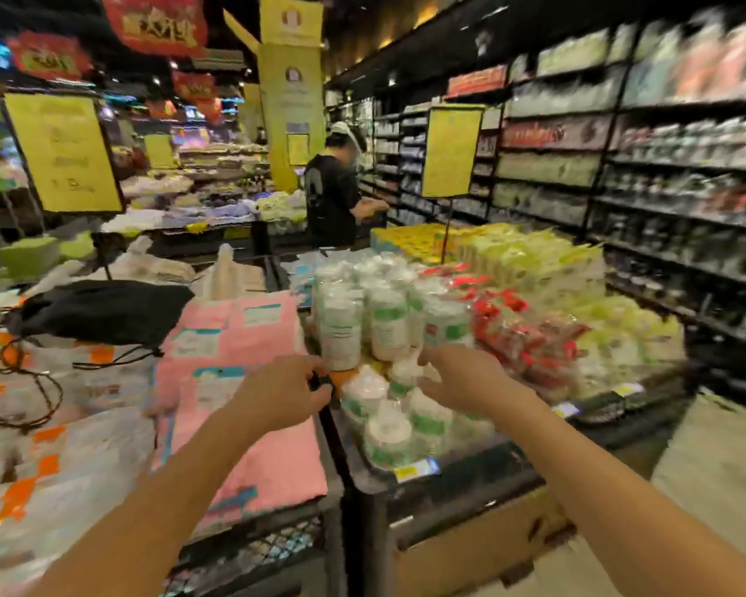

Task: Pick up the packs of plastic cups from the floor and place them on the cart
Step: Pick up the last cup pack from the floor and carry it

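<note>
Packs of clear plastic cups with green labels (386, 321) stand stacked on a black display cart (457, 480) in front of me. More packs (388, 433) lie on their sides at its near edge. My right hand (461, 379) reaches over these lying packs with fingers spread, touching or just above them, holding nothing that I can make out. My left hand (283, 392) hovers at the cart's left edge, fingers curled around a small dark object. The picture is blurred. No floor packs are in view.
Pink folded bags (242, 346) and a black drawstring bag (100, 310) lie on a table to the left. Red and yellow packs (530, 333) fill the cart's right side. A person in black (332, 196) stands ahead. Shelves line the right wall.
</note>
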Demonstrator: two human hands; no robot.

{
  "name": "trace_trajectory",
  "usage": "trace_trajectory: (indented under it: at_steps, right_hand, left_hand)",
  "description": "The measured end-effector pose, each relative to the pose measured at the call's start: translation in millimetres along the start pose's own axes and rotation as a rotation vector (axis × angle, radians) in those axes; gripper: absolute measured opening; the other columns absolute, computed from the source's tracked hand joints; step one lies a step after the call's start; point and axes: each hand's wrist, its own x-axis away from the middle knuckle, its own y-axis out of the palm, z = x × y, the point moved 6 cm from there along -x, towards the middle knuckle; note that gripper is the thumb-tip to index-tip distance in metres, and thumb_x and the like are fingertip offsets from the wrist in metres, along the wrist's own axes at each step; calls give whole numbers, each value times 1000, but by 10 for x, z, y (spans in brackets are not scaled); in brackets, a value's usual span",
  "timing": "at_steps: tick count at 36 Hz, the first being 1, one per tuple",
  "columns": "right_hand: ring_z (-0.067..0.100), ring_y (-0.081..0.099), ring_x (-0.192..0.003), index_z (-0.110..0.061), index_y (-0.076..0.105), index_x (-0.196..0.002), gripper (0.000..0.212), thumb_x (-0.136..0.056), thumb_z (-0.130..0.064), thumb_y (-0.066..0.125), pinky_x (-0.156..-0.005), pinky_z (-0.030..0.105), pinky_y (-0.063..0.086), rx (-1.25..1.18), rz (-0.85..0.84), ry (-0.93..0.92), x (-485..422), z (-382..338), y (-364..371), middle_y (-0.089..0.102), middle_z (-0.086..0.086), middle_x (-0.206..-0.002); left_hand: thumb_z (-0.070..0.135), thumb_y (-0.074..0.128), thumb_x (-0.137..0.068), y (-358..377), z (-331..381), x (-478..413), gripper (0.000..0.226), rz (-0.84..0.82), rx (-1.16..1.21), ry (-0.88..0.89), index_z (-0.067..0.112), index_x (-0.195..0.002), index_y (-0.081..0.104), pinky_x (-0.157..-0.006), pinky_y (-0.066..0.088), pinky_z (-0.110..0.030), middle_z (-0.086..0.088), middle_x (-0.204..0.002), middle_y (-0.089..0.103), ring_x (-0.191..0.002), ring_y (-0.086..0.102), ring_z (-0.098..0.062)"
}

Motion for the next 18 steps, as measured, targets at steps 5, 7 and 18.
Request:
trace_trajectory:
  at_steps: [5, 7, 18]
  right_hand:
    - [26, 60, -111, -28, 54, -134, 45, -94, -48, 50, -85, 39, 51, 7, 24, 207, 490, 1000, -73, 64, -3, -121]
    - [24, 60, -98, -29, 55, -132, 41, -94, -45, 49, -77, 38, 51, -3, 11, 276, 728, 1327, -50, 64, -6, -104]
    - [26, 61, -107, -17, 58, -121, 33, -98, -40, 50, -89, 44, 53, -36, 22, 741, 1906, 2578, 25, 62, 5, -117]
  left_hand:
    - [52, 49, -89, 353, 1029, -470, 47, -83, 32, 199, 31, -130, 58, -94, 47, -31, 7, -129, 62, -115, 58, -15]
    - [49, 51, -92, 487, 1401, -596, 44, -90, 28, 270, 33, -132, 56, -96, 45, -30, 9, -131, 60, -117, 57, -14]
    - [53, 44, -79, 1138, 3247, -985, 49, -212, 75, 715, 25, -112, 67, -80, 51, -35, 2, -110, 70, -102, 64, -22]
